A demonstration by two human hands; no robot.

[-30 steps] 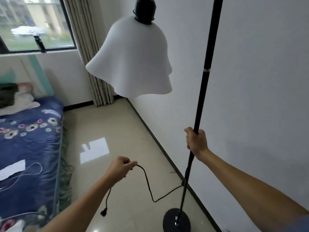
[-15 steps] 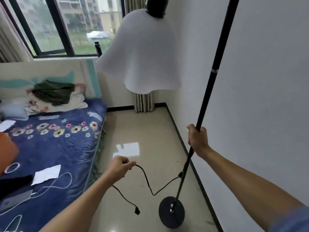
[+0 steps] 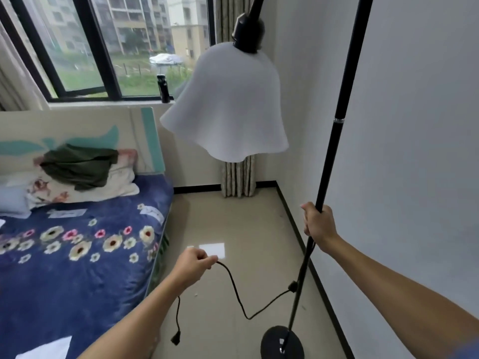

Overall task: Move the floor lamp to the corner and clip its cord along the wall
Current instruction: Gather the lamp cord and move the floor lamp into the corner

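The floor lamp has a thin black pole [image 3: 334, 141], a round black base [image 3: 272, 344] low at the right, and a white wavy shade [image 3: 228, 107] hanging left of the pole. My right hand [image 3: 317, 224] is closed around the pole at mid height. My left hand [image 3: 193, 265] pinches the black cord [image 3: 233, 286], which sags from my fingers to the pole's lower part. The cord's plug [image 3: 175, 339] dangles below my left forearm. The room corner [image 3: 274, 183] lies ahead, beside a bunched curtain [image 3: 238, 177].
A bed with a blue flowered cover [image 3: 77, 255] fills the left side, pillows and a dark garment at its head. The white wall [image 3: 401, 177] with a black skirting runs along the right. A strip of tiled floor [image 3: 233, 229] leads to the corner. A dark bottle [image 3: 162, 89] stands on the windowsill.
The view has swung left and up, bringing the window and bed head into sight. Both hands keep their grips. The corner is nearer, and the plug hangs lower under my left forearm.
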